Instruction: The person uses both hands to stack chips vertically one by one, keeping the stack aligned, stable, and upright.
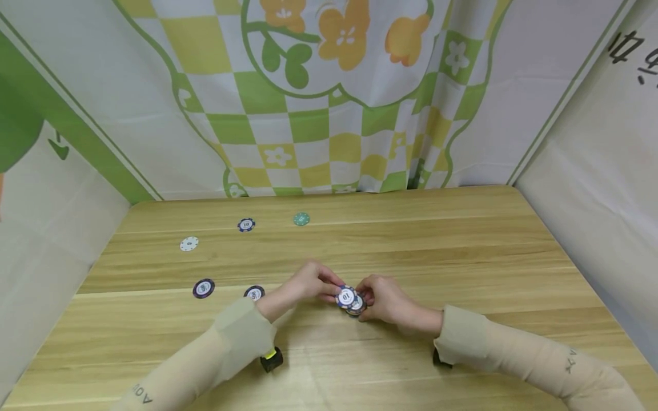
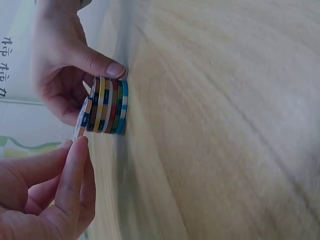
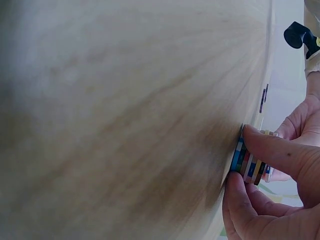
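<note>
A blue-and-orange poker chip (image 1: 346, 296) marked 10 is pinched between the thumb and fingers of my left hand (image 1: 312, 281). It overlaps the top of a stack of poker chips (image 2: 110, 106) on the table, tilted against it in the left wrist view. My right hand (image 1: 392, 303) holds that stack by its sides, thumb on the near side and fingers on the far side. The stack's edges show blue, green, red, grey and yellow bands. From the right wrist view, the right thumb (image 3: 275, 150) covers part of the stack.
Loose chips lie on the wooden table (image 1: 462, 245) to the left: a white one (image 1: 189, 244), a blue one (image 1: 246, 225) marked 10, a green one (image 1: 301, 219), a purple one (image 1: 203, 288) and another dark one (image 1: 254, 293) beside the left forearm. A patterned curtain (image 1: 308, 120) hangs behind.
</note>
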`<action>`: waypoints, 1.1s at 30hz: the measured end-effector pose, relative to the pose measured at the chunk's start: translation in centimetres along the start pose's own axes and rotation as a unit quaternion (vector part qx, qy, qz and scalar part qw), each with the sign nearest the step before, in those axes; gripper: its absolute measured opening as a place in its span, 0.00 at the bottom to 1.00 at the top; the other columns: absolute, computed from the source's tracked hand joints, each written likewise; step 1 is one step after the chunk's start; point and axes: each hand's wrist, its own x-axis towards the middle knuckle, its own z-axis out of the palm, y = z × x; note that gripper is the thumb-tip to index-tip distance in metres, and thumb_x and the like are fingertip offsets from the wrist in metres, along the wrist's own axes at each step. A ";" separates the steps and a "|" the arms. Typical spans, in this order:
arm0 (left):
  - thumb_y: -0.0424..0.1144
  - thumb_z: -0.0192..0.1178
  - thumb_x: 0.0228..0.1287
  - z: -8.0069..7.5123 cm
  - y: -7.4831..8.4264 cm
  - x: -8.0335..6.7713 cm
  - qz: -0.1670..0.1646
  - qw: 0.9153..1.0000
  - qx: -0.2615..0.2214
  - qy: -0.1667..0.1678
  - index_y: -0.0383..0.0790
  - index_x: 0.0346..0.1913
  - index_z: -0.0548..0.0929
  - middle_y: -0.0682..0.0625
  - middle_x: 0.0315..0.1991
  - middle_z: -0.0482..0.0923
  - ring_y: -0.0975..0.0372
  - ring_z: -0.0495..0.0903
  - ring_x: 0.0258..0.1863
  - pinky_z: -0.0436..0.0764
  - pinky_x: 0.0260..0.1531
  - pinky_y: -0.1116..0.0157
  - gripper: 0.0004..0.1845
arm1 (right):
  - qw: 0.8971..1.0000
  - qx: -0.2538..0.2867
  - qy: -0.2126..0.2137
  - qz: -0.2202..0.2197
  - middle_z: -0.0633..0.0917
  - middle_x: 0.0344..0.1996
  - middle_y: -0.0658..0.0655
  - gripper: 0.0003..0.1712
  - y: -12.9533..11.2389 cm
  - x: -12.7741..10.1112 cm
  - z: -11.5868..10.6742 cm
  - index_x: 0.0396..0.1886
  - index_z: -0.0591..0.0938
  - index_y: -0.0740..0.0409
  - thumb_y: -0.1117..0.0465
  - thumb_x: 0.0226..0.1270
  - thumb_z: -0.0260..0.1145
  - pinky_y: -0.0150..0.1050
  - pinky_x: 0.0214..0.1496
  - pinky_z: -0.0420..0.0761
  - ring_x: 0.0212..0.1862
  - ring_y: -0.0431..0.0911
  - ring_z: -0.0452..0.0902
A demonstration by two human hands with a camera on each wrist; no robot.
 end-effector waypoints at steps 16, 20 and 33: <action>0.25 0.64 0.50 1.5 0.5 -0.1 -0.007 0.997 0.073 0.034 0.27 0.34 0.84 0.41 0.32 0.83 0.60 0.82 0.24 0.81 0.28 0.68 0.07 | 1.000 -0.002 0.000 0.007 0.79 0.28 0.52 0.24 -0.2 0.0 0.0 0.36 0.80 0.66 0.71 0.33 0.77 0.29 0.33 0.75 0.31 0.40 0.74; 0.26 0.64 0.51 1.6 0.7 -0.2 -0.001 0.995 0.093 0.036 0.28 0.34 0.84 0.43 0.31 0.83 0.62 0.81 0.24 0.80 0.28 0.69 0.06 | 1.000 0.000 0.004 0.005 0.80 0.27 0.52 0.24 -0.1 0.1 0.1 0.36 0.80 0.67 0.71 0.32 0.77 0.29 0.33 0.75 0.31 0.40 0.75; 0.28 0.65 0.50 1.9 0.7 -0.2 0.024 0.991 0.124 0.041 0.30 0.32 0.85 0.44 0.30 0.83 0.63 0.81 0.24 0.79 0.26 0.70 0.05 | 1.000 0.001 0.005 -0.002 0.79 0.26 0.51 0.23 0.0 0.2 0.2 0.34 0.80 0.66 0.70 0.31 0.77 0.28 0.31 0.74 0.30 0.38 0.73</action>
